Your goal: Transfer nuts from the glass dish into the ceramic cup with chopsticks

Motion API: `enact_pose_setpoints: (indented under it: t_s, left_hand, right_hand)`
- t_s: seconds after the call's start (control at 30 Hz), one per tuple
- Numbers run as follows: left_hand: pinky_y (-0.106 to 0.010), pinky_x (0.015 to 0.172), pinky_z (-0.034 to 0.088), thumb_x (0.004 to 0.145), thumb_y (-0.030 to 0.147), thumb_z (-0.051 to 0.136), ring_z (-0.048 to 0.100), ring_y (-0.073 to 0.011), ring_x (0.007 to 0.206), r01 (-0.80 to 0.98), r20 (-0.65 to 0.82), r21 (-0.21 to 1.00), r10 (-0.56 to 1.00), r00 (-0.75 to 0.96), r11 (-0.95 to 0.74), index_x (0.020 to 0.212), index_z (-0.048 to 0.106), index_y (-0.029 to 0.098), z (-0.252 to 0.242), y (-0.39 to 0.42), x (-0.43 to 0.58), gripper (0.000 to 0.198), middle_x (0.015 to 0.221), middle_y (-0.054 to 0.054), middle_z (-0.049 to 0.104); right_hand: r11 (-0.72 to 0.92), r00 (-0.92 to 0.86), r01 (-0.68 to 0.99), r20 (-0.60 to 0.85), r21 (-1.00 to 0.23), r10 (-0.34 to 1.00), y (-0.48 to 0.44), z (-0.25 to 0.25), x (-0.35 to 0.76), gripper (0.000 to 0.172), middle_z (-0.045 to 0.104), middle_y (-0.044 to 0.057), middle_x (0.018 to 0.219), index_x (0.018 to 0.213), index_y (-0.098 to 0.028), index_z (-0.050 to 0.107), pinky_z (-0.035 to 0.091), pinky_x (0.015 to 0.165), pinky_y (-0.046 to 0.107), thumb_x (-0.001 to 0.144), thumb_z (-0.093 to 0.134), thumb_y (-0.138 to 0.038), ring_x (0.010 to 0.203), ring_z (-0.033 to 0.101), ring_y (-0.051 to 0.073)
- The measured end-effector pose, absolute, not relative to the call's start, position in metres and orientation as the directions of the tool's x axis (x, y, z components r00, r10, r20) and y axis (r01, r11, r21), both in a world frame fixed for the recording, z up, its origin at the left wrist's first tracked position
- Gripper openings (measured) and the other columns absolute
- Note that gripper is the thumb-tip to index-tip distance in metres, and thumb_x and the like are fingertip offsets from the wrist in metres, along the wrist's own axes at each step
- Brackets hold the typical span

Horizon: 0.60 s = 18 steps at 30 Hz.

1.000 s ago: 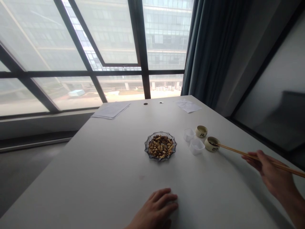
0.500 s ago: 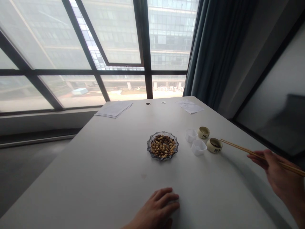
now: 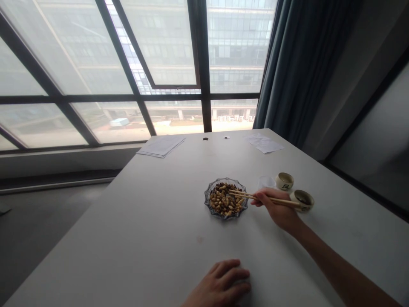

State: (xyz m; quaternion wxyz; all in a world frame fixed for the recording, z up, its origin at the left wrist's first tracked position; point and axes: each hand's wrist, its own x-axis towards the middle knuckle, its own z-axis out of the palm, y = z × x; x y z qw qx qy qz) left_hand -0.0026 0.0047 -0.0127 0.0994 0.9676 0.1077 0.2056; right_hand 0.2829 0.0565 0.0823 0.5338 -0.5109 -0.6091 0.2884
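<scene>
My right hand (image 3: 277,211) is closed round a pair of wooden chopsticks (image 3: 244,195). Their tips are over the mixed peanuts and dark seeds (image 3: 222,204) in a scalloped glass bowl (image 3: 207,204), touching or just above the heap. Nothing can be made out between the tips. My left hand (image 3: 223,283) rests on the near part of the table, fingers loosely apart and holding nothing. Just beyond my right hand stand two cream ceramic cups with dark characters, a far cup (image 3: 284,182) and a near cup (image 3: 306,205); the near one holds something dark.
A clear plastic tub (image 3: 264,182) stands behind my right hand, which hides the other tub. Papers (image 3: 161,146) lie at the far left of the white table (image 3: 143,221), and more sheets (image 3: 265,143) at the far right. Windows and a dark curtain (image 3: 287,64) are beyond.
My right hand has brought the chopsticks left from beside the near ceramic cup to the nut bowl. My left hand stays resting on the table. The view has shifted slightly.
</scene>
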Motion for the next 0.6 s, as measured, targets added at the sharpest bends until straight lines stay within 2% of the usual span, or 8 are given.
enact_pose_setpoints:
  t_s: [0.23, 0.47, 0.6]
  left_hand:
    - [-0.027, 0.113, 0.044, 0.106, 0.036, 0.053, 0.053, -0.0182, 0.132, 0.171, 0.382, 0.19, 0.233, 0.894, -0.967, 0.126, 0.062, 0.024, -0.015, 0.005, -0.004, 0.025, 0.133, 0.0, 0.068]
    - [-0.026, 0.114, 0.042, 0.104, 0.037, 0.058, 0.053, -0.0179, 0.132, 0.179, 0.37, 0.172, 0.232, 0.9, -0.969, 0.126, 0.062, 0.025, -0.014, 0.004, -0.004, 0.026, 0.132, -0.001, 0.068]
    - [-0.026, 0.114, 0.042, 0.105, 0.038, 0.054, 0.053, -0.0179, 0.132, 0.171, 0.382, 0.187, 0.232, 0.895, -0.967, 0.125, 0.062, 0.024, -0.013, 0.005, -0.004, 0.025, 0.132, 0.0, 0.068]
  right_hand:
    - [0.42, -0.11, 0.471, 0.42, -0.776, 0.901, 0.078, 0.072, 0.271, 0.028, 0.072, 0.005, 0.08, 0.082, -0.02, 0.073, 0.053, 0.07, 0.03, 0.099, 0.061, -0.039, 0.074, 0.068, 0.019]
    - [0.509, -0.219, 0.447, 0.462, -0.735, 0.859, 0.082, 0.068, 0.268, 0.02, 0.072, 0.007, 0.089, 0.089, -0.021, 0.075, 0.053, 0.074, 0.032, 0.098, 0.062, -0.033, 0.081, 0.067, 0.02]
    - [0.551, -0.251, 0.416, 0.491, -0.724, 0.834, 0.084, 0.066, 0.267, 0.019, 0.073, 0.008, 0.092, 0.091, -0.021, 0.075, 0.054, 0.077, 0.032, 0.098, 0.062, -0.032, 0.084, 0.068, 0.021]
